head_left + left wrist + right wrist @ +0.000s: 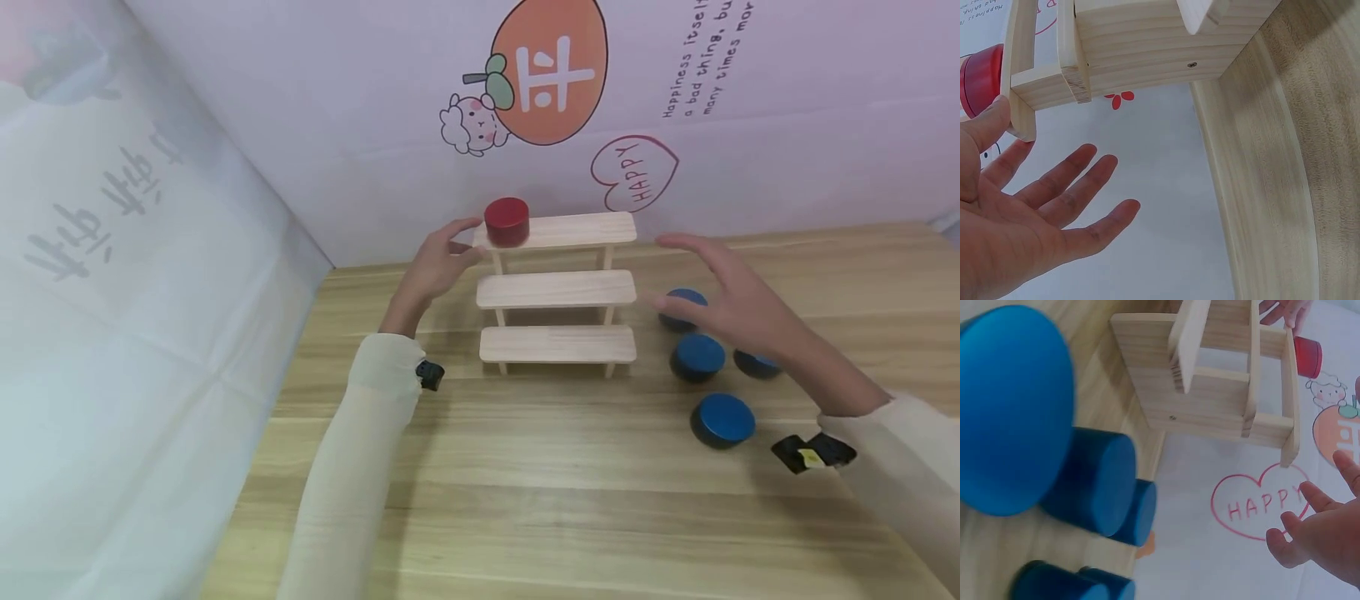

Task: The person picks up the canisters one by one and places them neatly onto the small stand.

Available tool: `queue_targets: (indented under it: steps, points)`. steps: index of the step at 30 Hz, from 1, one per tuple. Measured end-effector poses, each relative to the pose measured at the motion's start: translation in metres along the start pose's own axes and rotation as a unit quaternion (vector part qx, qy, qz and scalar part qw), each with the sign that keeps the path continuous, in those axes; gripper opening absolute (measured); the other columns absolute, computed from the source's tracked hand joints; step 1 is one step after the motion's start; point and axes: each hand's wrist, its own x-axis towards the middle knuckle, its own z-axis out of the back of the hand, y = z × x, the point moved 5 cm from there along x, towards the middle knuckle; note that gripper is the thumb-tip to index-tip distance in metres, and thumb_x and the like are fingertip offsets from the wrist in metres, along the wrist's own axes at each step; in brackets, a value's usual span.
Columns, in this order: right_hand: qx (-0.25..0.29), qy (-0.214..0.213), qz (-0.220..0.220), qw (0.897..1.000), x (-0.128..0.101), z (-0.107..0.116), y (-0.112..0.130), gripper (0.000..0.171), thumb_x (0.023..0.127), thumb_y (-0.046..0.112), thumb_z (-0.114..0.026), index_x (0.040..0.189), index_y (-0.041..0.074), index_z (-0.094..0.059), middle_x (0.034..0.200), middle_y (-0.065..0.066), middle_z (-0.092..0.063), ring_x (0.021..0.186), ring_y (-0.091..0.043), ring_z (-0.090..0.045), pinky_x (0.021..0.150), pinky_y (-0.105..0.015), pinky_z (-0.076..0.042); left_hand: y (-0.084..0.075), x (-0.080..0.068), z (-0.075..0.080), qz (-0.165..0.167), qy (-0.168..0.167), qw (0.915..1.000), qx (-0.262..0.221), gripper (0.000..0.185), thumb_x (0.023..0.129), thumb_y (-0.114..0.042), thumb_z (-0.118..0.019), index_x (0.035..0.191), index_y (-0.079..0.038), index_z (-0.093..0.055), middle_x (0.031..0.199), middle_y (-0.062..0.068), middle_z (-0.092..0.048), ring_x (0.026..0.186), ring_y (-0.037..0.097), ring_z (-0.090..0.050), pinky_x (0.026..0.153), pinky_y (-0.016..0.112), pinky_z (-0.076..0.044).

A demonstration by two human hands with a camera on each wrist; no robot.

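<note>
A three-tier wooden step shelf point(557, 287) stands on a light wood bench point(525, 483) against a pink wall printed with an orange cartoon fruit point(551, 71) and a heart reading "HAPPY" point(635, 173). A red round block point(507, 222) sits on the left end of the top tier, and the person's left hand point(438, 262) is beside it at the shelf's left edge, thumb near the block; the left wrist view shows the palm open with the fingers point(1079, 181) spread and straight, holding nothing, the thumb just by the shelf's end post. The right hand point(731, 304) hovers to the right of the shelf above a cluster of blue round blocks point(697, 357) lying on the bench, its fingers loosely extended and apart, gripping nothing. Four blue blocks show in the head view, the nearest one point(723, 419) lying apart toward the bench's front. Both arms wear pale cream sleeves point(352, 467).
</note>
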Motion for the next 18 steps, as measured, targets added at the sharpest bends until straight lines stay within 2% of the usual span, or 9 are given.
queue_targets:
  steps: [5, 12, 18]
  points:
    - [0.009, 0.0, 0.011, 1.0, -0.012, -0.001, -0.01, 0.075, 0.091, 0.018, -0.075, 0.154, 0.009, -0.036, 0.161, -0.012, -0.028, 0.149, -0.034, -0.016, 0.112, -0.067, -0.012, 0.001, -0.002, 0.0, 0.004, 0.0, 0.9999, -0.01, 0.053, 0.1, -0.023, -0.063, 0.15, -0.022, -0.047, 0.15, 0.007, -0.045, 0.124, 0.025, -0.054, 0.098, 0.048, -0.046]
    - [0.007, -0.01, -0.036, 0.999, -0.034, 0.004, -0.028, 0.077, 0.09, 0.02, -0.075, 0.156, 0.015, -0.034, 0.16, -0.015, -0.026, 0.147, -0.041, -0.016, 0.106, -0.075, -0.011, 0.002, -0.001, -0.004, 0.009, 0.011, 0.9999, -0.008, 0.053, 0.1, -0.025, -0.063, 0.151, -0.023, -0.045, 0.145, 0.008, -0.05, 0.122, 0.025, -0.055, 0.098, 0.048, -0.046]
    - [0.016, -0.011, -0.055, 0.998, -0.045, 0.007, -0.043, 0.076, 0.093, 0.021, -0.073, 0.157, 0.017, -0.032, 0.162, -0.014, -0.023, 0.147, -0.043, -0.013, 0.106, -0.076, -0.01, -0.001, -0.002, -0.001, 0.011, 0.005, 0.9999, 0.0, 0.054, 0.1, -0.024, -0.063, 0.151, -0.022, -0.045, 0.141, 0.01, -0.053, 0.12, 0.025, -0.057, 0.098, 0.049, -0.046]
